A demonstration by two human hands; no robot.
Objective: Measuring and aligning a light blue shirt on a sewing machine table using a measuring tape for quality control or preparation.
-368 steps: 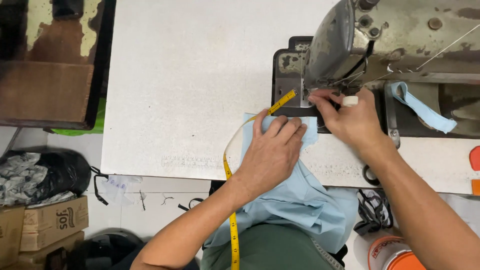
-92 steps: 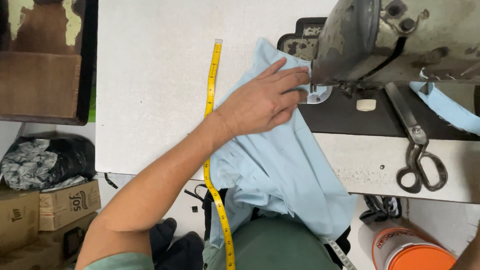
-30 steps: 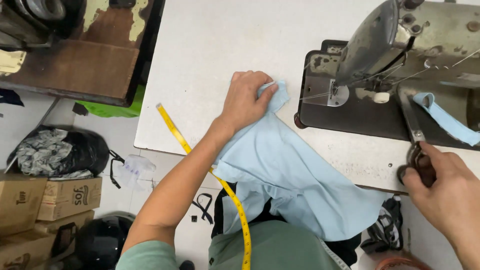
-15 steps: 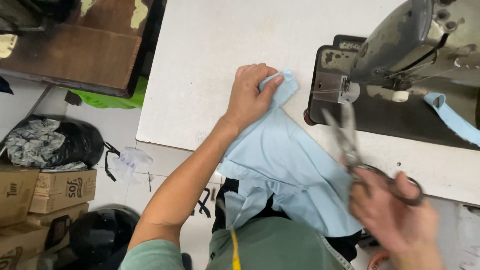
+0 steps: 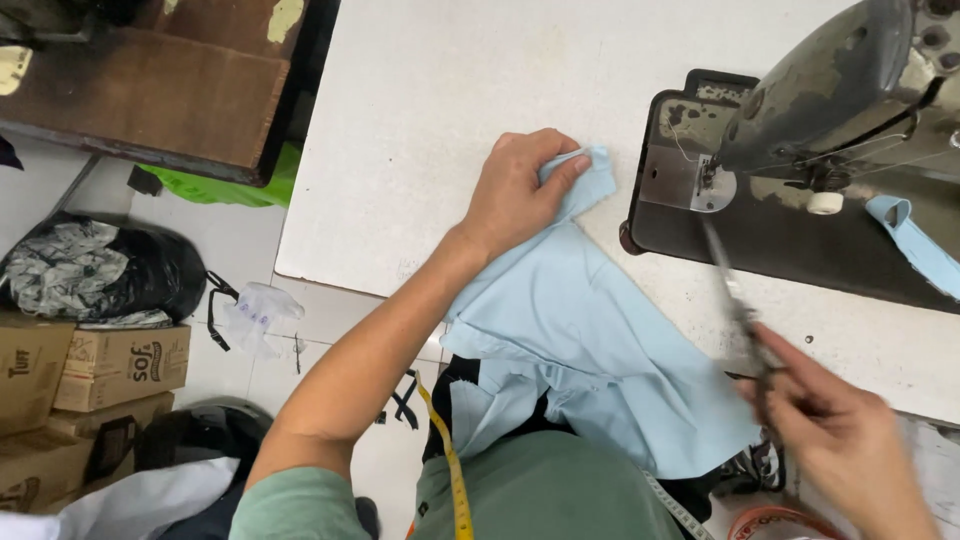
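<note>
My left hand (image 5: 520, 190) grips the far corner of a light blue cloth (image 5: 590, 350) and presses it on the white table (image 5: 450, 90). The cloth runs from that corner down over the table's near edge to my lap. My right hand (image 5: 840, 440) holds dark metal scissors (image 5: 735, 300) by the handles, blades pointing up toward the sewing machine's needle plate (image 5: 690, 180). The blades hover just right of the cloth corner, blurred with motion. A thin thread seems to run from the cloth corner toward the needle, too faint to be sure.
The worn grey sewing machine (image 5: 840, 90) on its dark base fills the upper right, with a blue fabric strip (image 5: 915, 245) beside it. A yellow tape measure (image 5: 445, 470) hangs round my neck. Cardboard boxes (image 5: 80, 370), a black bag (image 5: 100, 270) and a brown wooden surface (image 5: 150, 90) lie left.
My right hand picked up the scissors beside the machine and brought them up toward the needle plate. My left hand pulled the cloth away from the needle and keeps hold of its corner.
</note>
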